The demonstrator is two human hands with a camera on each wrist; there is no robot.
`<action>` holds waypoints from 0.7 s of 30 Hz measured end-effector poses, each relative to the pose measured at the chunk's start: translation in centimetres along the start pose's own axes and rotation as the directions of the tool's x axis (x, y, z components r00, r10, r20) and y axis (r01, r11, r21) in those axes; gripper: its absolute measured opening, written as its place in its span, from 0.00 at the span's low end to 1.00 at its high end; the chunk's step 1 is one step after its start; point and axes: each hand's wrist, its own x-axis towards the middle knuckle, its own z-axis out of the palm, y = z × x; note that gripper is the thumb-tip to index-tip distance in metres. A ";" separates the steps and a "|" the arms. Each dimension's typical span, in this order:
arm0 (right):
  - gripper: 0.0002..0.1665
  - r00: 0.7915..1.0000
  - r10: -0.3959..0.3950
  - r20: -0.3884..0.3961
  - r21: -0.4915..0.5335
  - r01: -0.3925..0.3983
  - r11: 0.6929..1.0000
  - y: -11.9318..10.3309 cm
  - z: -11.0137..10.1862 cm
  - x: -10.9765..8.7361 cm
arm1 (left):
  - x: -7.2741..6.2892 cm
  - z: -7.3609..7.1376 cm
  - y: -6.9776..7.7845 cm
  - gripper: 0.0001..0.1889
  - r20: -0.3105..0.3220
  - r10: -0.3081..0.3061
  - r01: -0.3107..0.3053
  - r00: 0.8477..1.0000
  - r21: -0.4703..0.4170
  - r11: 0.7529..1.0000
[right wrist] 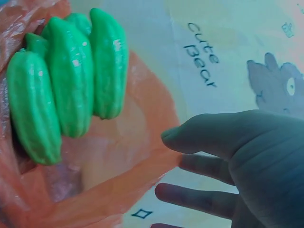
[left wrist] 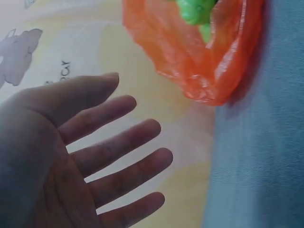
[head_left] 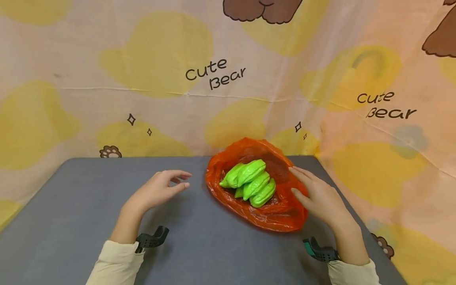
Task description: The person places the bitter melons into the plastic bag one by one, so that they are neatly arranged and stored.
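An orange-red plastic bag (head_left: 285, 223) stands with its mouth spread wide near the back of the table, right of centre. Inside it lie several glossy green ridged fruits (head_left: 258, 186) with pointed ends, piled together. My right hand (head_left: 322, 198) is at the bag's right rim, fingers nearly straight, thumb apart from them. The right wrist view shows the fruits (right wrist: 71, 80) up close, left of that hand (right wrist: 261, 156). To the left of the bag my left hand (head_left: 160, 190) hovers over the table, palm inward, fingers loosely extended and holding nothing. Its fingers (left wrist: 128, 161) are spread in the left wrist view.
Under everything is a grey table (head_left: 199, 253). A printed cloth (head_left: 160, 51) with yellow patches and "Cute Bear" lettering hangs behind it and along the right side. Dark wrist mounts (head_left: 153, 237) sit at both sleeves.
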 end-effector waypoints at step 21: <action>0.32 0.993 -0.112 -0.045 0.067 0.115 0.991 -2.3 -2.4 2.8 | -0.1 -5.5 3.0 0.24 -0.128 -0.054 0.079 0.990 0.201 0.976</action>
